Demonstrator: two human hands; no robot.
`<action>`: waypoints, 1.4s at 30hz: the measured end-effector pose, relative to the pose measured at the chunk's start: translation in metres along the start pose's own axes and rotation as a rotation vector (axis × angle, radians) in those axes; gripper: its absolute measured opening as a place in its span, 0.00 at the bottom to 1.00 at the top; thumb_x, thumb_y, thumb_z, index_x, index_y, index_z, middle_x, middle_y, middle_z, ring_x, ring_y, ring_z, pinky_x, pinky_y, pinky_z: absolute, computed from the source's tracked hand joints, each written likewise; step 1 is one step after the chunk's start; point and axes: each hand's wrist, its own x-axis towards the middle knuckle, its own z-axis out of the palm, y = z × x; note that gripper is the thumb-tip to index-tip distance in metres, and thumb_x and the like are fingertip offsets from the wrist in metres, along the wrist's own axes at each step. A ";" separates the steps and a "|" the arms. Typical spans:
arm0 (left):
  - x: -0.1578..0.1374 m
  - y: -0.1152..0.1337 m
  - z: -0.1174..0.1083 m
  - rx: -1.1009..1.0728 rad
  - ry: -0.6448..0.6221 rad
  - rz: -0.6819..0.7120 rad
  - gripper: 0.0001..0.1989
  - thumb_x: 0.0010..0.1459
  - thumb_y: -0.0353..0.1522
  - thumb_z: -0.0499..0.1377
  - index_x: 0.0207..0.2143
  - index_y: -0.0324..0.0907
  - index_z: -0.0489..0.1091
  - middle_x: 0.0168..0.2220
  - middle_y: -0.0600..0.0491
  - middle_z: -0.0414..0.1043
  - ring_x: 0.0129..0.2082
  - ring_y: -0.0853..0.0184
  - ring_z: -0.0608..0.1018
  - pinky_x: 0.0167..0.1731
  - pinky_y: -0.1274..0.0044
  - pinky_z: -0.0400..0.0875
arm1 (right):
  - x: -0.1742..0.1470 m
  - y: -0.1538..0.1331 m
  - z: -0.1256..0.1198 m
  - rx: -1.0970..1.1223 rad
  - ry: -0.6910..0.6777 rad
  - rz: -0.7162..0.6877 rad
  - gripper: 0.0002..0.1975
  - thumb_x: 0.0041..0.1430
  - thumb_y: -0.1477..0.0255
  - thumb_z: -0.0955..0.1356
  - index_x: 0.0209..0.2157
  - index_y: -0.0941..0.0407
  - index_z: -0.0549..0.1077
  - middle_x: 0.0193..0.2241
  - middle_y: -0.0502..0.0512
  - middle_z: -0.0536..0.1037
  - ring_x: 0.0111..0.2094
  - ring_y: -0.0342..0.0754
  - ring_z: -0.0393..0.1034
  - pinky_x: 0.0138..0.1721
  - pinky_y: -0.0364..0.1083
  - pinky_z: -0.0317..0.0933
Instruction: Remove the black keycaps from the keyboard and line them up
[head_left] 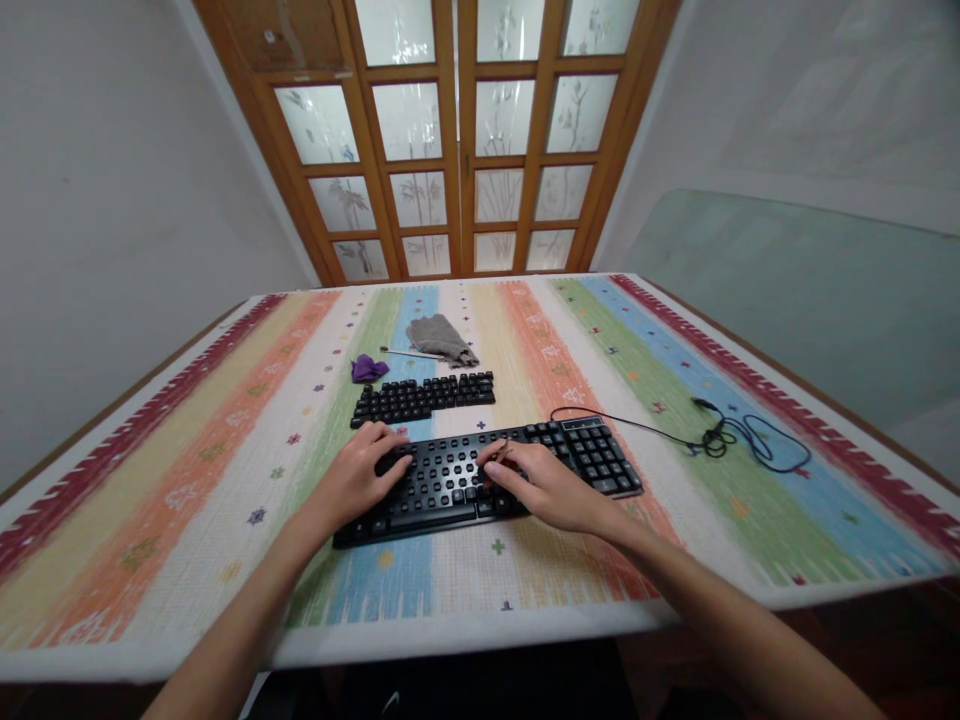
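A black keyboard (439,470) lies at a slight angle near the table's front edge. Much of its left and middle part is bare of keycaps, so the small black key stems show. My left hand (364,468) rests on its left end, fingers at the back edge and thumb over the stems, gripping it. Over the middle right part, my right hand (536,478) is closed in a pinch at the keys. Something thin and brownish shows at its fingertips, too small to name. Behind the keyboard, loose black keycaps (424,397) stand together in rows.
A purple cloth (369,369), a thin white stick-like brush (411,353) and a grey cloth (442,338) lie beyond the keycaps. The keyboard's black cable (724,437) runs right and ends in a loose coil. A striped tablecloth (300,480) covers the table; wooden glass doors (461,150) stand behind it.
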 end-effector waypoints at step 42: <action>-0.005 0.058 0.007 -0.506 -0.155 -0.203 0.24 0.57 0.39 0.62 0.54 0.44 0.65 0.43 0.50 0.75 0.36 0.65 0.76 0.36 0.72 0.72 | 0.034 -0.009 0.000 0.144 0.025 0.015 0.13 0.69 0.66 0.59 0.36 0.58 0.69 0.27 0.52 0.74 0.31 0.46 0.70 0.35 0.44 0.62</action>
